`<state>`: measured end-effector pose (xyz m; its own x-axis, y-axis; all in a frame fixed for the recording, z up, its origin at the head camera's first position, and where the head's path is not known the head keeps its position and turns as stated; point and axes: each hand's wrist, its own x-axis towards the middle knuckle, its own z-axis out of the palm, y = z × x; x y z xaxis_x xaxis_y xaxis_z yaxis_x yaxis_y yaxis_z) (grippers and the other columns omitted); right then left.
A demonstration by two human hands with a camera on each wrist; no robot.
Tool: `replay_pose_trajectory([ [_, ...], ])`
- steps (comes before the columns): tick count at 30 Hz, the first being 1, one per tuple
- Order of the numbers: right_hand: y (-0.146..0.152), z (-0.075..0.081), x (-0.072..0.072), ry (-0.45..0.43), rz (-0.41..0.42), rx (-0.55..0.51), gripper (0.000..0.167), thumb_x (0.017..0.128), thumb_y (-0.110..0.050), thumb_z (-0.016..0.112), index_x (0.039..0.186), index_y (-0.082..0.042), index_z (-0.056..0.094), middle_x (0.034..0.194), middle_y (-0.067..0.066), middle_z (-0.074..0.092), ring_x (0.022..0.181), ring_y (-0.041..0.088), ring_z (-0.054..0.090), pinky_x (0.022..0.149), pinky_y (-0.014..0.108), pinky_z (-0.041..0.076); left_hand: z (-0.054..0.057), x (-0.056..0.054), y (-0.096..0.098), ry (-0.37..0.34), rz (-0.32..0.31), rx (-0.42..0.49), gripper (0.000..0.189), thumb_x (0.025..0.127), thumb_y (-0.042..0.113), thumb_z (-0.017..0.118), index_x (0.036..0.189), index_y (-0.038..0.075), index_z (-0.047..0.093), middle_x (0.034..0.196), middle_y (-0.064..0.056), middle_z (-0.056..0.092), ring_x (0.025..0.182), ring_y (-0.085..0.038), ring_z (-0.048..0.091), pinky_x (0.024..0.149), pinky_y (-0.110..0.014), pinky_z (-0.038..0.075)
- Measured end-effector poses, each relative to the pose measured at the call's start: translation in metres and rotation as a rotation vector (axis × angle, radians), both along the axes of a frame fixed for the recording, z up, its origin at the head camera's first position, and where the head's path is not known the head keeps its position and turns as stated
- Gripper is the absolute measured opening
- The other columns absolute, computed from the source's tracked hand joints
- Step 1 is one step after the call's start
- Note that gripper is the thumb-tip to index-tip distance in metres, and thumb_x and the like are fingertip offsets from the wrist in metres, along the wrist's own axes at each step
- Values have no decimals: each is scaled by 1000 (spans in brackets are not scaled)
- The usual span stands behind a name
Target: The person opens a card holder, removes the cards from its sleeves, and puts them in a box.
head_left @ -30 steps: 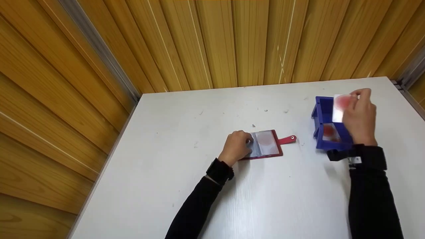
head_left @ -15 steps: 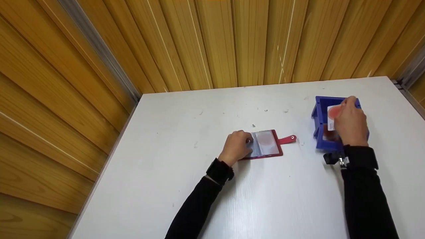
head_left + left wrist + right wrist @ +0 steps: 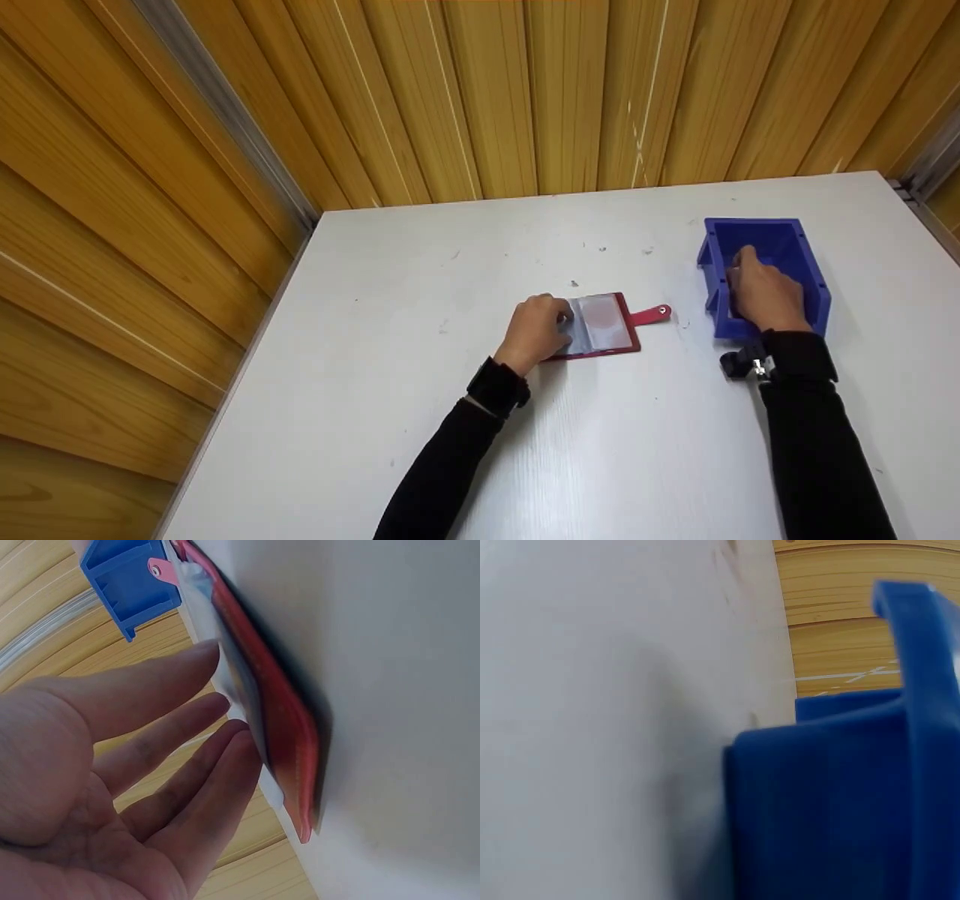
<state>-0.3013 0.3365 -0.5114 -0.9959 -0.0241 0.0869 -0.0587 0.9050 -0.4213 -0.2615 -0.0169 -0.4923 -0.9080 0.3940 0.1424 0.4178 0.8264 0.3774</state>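
A red card holder (image 3: 635, 343) lies unfolded on the table, its clear plastic sleeves (image 3: 602, 324) showing and its strap pointing right. My left hand (image 3: 531, 330) rests on the holder's left part. In the left wrist view, the extended fingers (image 3: 172, 739) and thumb of that hand touch the sleeves, with no curl around them. My right hand (image 3: 769, 296) reaches down inside a blue plastic bin (image 3: 816, 300). Its fingertips and whatever they touch are mostly hidden by the hand and the bin wall. From the right wrist, only the bin's outside (image 3: 817, 802) shows.
The white table (image 3: 360, 337) carries small scuffs and marks. Wood-look panels (image 3: 487, 97) rise behind its back edge and along the left side. The bin stands to the right of the holder's strap (image 3: 652, 314), a short gap apart.
My right hand has lowered into the bin with a white card bearing a red circle; the card is now out of sight. The bin has turned slightly. My left hand has stayed put.
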Motion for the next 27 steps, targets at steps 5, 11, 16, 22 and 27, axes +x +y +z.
replay_pose_trajectory([
  [5,0,-2,1,20,0,7,21,108,-14,48,117,5,46,94,35,60,82,54,60,66,64,45,0,0,1,-5,9,-1,23,77,6,86,100,8,80,92,-6,76,87,-18,67,80,-32,54],
  [11,-2,-3,3,40,0,3,25,105,-10,55,119,10,52,113,37,48,95,59,57,71,69,46,-1,0,1,-25,18,3,24,79,6,85,103,8,80,95,-6,76,90,-19,68,83,-32,54],
  [16,-3,-3,4,34,-3,-18,25,102,-6,58,120,10,56,122,40,44,101,63,55,74,71,46,-1,1,0,-16,9,5,24,79,5,84,102,8,80,94,-6,75,90,-19,68,82,-32,54],
  [22,-3,-2,4,42,-17,-44,25,101,-6,58,120,10,60,117,37,48,102,60,55,77,71,46,0,1,0,-7,5,4,24,78,5,85,102,8,80,93,-6,75,89,-20,68,81,-32,54],
  [27,-3,-1,4,46,-34,-69,29,100,-7,60,123,10,60,117,38,49,103,62,55,81,72,45,0,1,1,-2,4,5,24,78,5,85,101,7,80,94,-6,76,90,-20,68,81,-33,55],
])
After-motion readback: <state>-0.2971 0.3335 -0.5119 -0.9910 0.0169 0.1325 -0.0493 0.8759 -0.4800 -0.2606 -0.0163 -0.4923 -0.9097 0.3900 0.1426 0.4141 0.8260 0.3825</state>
